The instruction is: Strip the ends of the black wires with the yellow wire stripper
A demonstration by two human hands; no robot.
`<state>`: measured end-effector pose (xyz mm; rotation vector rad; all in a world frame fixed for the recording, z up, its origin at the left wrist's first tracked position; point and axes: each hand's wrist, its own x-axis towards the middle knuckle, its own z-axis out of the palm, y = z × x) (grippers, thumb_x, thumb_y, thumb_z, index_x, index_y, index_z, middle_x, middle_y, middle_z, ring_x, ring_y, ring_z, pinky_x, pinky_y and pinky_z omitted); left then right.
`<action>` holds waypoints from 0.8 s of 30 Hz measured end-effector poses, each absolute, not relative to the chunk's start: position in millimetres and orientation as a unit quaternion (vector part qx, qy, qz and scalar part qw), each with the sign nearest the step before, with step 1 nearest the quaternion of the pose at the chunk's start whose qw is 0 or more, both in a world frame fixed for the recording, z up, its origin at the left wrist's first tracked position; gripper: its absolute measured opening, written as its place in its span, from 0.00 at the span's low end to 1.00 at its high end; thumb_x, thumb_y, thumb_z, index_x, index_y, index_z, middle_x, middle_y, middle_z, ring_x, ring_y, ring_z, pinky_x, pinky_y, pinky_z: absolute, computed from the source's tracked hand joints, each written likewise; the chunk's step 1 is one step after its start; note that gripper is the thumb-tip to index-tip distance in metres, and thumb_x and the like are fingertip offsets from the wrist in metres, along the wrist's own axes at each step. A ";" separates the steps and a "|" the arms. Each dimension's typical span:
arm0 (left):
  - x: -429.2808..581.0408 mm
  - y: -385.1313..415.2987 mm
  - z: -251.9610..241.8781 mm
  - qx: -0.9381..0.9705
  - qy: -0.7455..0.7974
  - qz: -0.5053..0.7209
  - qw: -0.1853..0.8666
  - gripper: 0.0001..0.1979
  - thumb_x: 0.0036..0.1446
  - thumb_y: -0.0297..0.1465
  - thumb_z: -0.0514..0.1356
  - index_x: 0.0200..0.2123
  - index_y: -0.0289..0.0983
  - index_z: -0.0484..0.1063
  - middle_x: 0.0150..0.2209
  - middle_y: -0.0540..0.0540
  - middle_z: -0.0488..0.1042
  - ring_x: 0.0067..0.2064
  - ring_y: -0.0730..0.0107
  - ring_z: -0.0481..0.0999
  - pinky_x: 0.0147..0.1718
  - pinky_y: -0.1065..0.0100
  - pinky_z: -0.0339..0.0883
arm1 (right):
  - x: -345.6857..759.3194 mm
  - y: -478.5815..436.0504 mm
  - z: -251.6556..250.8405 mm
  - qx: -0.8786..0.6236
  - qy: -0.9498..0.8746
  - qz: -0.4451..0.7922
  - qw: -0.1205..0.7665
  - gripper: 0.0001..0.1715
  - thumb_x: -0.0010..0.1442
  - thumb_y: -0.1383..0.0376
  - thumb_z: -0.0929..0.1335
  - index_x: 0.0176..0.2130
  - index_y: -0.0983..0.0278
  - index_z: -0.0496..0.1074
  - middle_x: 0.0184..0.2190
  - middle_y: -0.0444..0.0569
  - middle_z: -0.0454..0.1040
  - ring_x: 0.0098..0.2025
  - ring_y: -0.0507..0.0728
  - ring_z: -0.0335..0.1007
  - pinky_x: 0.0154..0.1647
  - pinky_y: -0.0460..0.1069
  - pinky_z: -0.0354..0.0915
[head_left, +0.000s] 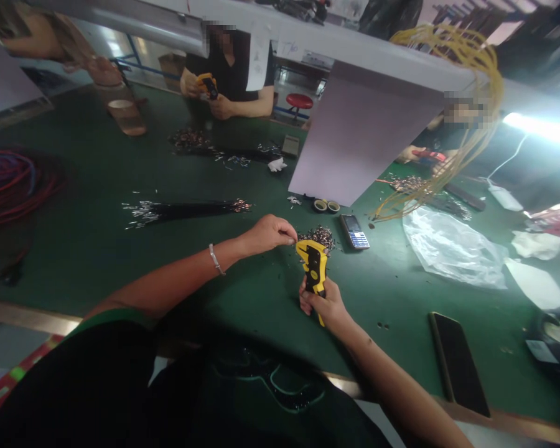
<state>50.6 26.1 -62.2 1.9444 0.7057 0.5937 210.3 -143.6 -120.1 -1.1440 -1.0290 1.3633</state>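
My right hand (323, 303) is wrapped round the handle of a yellow and black wire stripper (313, 266), its jaws pointing up and away from me. To its left, my left hand (273, 234) has thumb and forefinger pinched together close to the tool's jaws. Whatever lies in that pinch is too small to name. Just behind the stripper's head is a pile of small terminals or wire ends (323, 236). A bundle of black wires (186, 210) with pale ends at the left and coppery ends at the right lies beyond my left hand.
A keypad phone (354, 232) lies right of the pile, a dark smartphone (458, 361) near the front edge. A plastic bag (452, 249) and yellow wires (485, 112) are at right, red and blue wires (14, 186) at left. Co-workers sit opposite, beyond a divider (359, 124).
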 end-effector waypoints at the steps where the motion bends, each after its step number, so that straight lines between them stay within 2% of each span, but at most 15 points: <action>1: 50.7 26.8 -62.6 0.796 0.292 0.245 0.470 0.07 0.47 0.25 0.61 0.29 0.34 0.80 0.29 0.47 0.77 0.30 0.74 0.72 0.34 0.70 0.64 | 210.6 -142.8 -121.6 -0.476 -0.422 0.570 0.520 0.11 0.50 0.66 0.70 0.32 0.64 0.63 0.19 0.37 0.64 0.16 0.48 0.57 0.14 0.44 0.58; 6: 51.8 30.2 -64.0 0.787 0.313 0.235 0.478 0.07 0.45 0.25 0.62 0.28 0.34 0.80 0.26 0.48 0.76 0.27 0.75 0.70 0.30 0.71 0.62 | 212.3 -136.5 -125.2 -0.471 -0.401 0.591 0.518 0.11 0.50 0.67 0.70 0.32 0.63 0.62 0.15 0.34 0.61 0.13 0.47 0.53 0.11 0.43 0.56; 10: 51.9 30.8 -66.6 0.759 0.346 0.229 0.503 0.07 0.44 0.26 0.61 0.28 0.33 0.79 0.22 0.50 0.74 0.24 0.77 0.66 0.25 0.72 0.60 | 213.2 -133.2 -120.9 -0.432 -0.368 0.617 0.545 0.14 0.47 0.66 0.72 0.32 0.63 0.64 0.18 0.38 0.65 0.14 0.47 0.55 0.12 0.44 0.57; 13: 51.2 29.5 -68.1 0.732 0.360 0.238 0.528 0.07 0.45 0.28 0.62 0.28 0.33 0.79 0.22 0.49 0.73 0.24 0.77 0.67 0.23 0.73 0.59 | 215.3 -134.4 -115.3 -0.416 -0.372 0.612 0.561 0.14 0.46 0.66 0.73 0.32 0.64 0.66 0.24 0.42 0.68 0.17 0.49 0.59 0.15 0.46 0.60; 17: 49.7 26.7 -65.4 0.684 0.379 0.240 0.576 0.06 0.45 0.29 0.63 0.27 0.32 0.77 0.21 0.49 0.72 0.22 0.77 0.66 0.20 0.73 0.57 | 222.9 -137.1 -106.9 -0.424 -0.387 0.584 0.574 0.13 0.46 0.66 0.73 0.33 0.65 0.68 0.25 0.43 0.67 0.20 0.51 0.62 0.20 0.48 0.62; 24: 46.7 18.4 -50.0 0.614 0.370 0.222 0.660 0.03 0.47 0.28 0.64 0.26 0.33 0.75 0.19 0.50 0.71 0.18 0.80 0.63 0.17 0.72 0.55 | 233.4 -138.2 -100.0 -0.440 -0.418 0.553 0.570 0.19 0.47 0.62 0.74 0.38 0.63 0.68 0.29 0.46 0.68 0.28 0.55 0.65 0.30 0.52 0.66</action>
